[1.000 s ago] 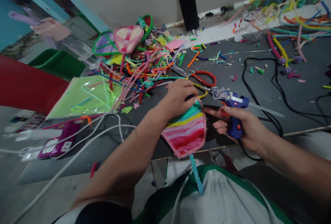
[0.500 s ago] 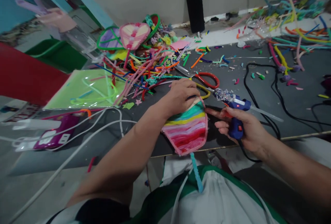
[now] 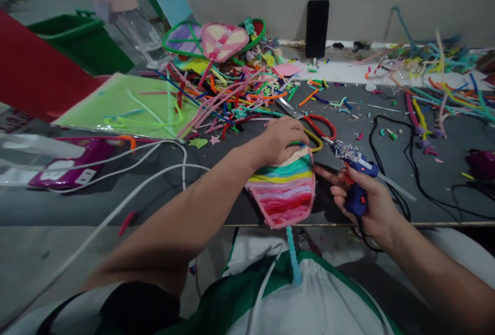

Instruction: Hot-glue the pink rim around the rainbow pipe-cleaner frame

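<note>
A striped pipe-cleaner fan (image 3: 284, 190) lies at the table's front edge, banded teal, yellow, pink and red inside a pink border. Its twisted blue handle (image 3: 294, 257) sticks out past the edge toward me. My left hand (image 3: 284, 139) covers the fan's upper end, fingers bent down over it and their tips partly hidden. In my right hand (image 3: 365, 196) is a blue hot glue gun (image 3: 356, 198), its light lit and a glue stick out the back. My right index finger reaches to the fan's right border. Scissors (image 3: 320, 124) with red and yellow handles lie just behind.
Loose pipe cleaners (image 3: 232, 90) and finished shapes (image 3: 224, 41) pile up at back left. A phone (image 3: 317, 28) leans on the wall. Black cable (image 3: 373, 144) lies at right, white cables (image 3: 154, 180) at left near a purple device (image 3: 73, 162). Green plastic sheet (image 3: 116, 100) lies at left.
The camera view has tilted and shifted, so the table sits more level. Both hands keep nearly the same place on the fan and the glue gun.
</note>
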Action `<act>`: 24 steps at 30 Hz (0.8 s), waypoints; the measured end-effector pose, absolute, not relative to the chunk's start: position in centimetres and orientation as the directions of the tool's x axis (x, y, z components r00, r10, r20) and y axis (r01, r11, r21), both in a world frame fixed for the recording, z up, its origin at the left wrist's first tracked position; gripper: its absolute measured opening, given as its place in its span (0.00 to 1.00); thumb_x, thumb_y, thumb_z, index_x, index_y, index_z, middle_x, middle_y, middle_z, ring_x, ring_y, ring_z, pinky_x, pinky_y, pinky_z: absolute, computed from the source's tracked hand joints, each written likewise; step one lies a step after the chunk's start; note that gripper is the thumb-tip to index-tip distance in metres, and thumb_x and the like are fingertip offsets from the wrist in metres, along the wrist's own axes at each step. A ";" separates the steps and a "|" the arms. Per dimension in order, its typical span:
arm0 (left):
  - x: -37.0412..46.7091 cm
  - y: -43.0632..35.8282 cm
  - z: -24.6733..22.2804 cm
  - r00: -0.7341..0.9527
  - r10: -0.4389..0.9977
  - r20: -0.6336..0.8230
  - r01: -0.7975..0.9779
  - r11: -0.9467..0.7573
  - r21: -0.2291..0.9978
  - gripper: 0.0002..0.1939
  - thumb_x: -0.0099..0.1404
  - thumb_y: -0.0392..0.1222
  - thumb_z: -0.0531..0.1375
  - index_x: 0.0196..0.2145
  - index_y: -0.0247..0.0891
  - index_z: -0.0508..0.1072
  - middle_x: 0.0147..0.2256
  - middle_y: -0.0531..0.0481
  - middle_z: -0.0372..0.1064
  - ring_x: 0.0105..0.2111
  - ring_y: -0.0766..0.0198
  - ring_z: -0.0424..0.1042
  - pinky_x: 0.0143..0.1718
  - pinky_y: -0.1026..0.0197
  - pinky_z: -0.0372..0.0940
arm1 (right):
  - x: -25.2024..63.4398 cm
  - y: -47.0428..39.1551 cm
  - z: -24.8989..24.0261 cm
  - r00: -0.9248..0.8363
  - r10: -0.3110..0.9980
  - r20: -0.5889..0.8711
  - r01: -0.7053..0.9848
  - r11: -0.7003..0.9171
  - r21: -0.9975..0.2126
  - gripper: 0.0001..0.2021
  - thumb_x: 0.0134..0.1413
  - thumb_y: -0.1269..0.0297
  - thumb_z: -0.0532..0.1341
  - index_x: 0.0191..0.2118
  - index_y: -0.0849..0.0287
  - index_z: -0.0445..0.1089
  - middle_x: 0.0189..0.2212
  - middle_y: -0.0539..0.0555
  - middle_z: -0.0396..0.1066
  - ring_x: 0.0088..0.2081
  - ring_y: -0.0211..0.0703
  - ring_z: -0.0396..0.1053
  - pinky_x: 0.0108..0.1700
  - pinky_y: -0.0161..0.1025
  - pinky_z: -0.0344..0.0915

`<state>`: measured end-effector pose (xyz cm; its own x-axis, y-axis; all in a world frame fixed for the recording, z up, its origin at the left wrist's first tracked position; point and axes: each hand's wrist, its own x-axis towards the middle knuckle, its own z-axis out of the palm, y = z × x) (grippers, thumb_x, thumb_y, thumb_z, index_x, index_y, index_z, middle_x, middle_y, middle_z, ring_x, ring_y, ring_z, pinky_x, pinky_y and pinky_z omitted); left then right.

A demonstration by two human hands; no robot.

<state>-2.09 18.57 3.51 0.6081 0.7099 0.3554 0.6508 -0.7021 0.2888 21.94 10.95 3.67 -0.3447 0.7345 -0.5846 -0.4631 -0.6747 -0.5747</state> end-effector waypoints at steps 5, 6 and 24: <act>-1.9 18.0 3.9 0.707 0.646 0.289 0.589 -0.763 0.267 0.14 0.63 0.39 0.53 0.41 0.47 0.77 0.44 0.44 0.67 0.47 0.56 0.63 0.48 0.52 0.53 | 22.0 10.9 3.4 -0.352 0.742 -0.571 -0.461 -0.668 -0.584 0.03 0.50 0.67 0.62 0.28 0.59 0.70 0.31 0.51 0.77 0.24 0.37 0.74 0.25 0.31 0.73; -1.9 17.9 3.9 0.720 0.635 0.281 0.582 -0.772 0.255 0.15 0.63 0.38 0.53 0.42 0.47 0.77 0.44 0.44 0.66 0.48 0.56 0.62 0.49 0.52 0.52 | 22.0 11.0 3.3 -0.361 0.743 -0.563 -0.462 -0.667 -0.584 0.03 0.50 0.66 0.62 0.28 0.59 0.70 0.30 0.51 0.77 0.24 0.37 0.74 0.25 0.31 0.73; -1.5 18.1 3.5 0.708 0.655 0.265 0.605 -0.755 0.251 0.14 0.62 0.38 0.54 0.39 0.48 0.78 0.40 0.46 0.66 0.44 0.55 0.61 0.45 0.52 0.50 | 22.0 10.9 3.3 -0.318 0.744 -0.588 -0.446 -0.664 -0.600 0.02 0.50 0.67 0.61 0.29 0.60 0.70 0.24 0.51 0.75 0.24 0.39 0.75 0.25 0.31 0.73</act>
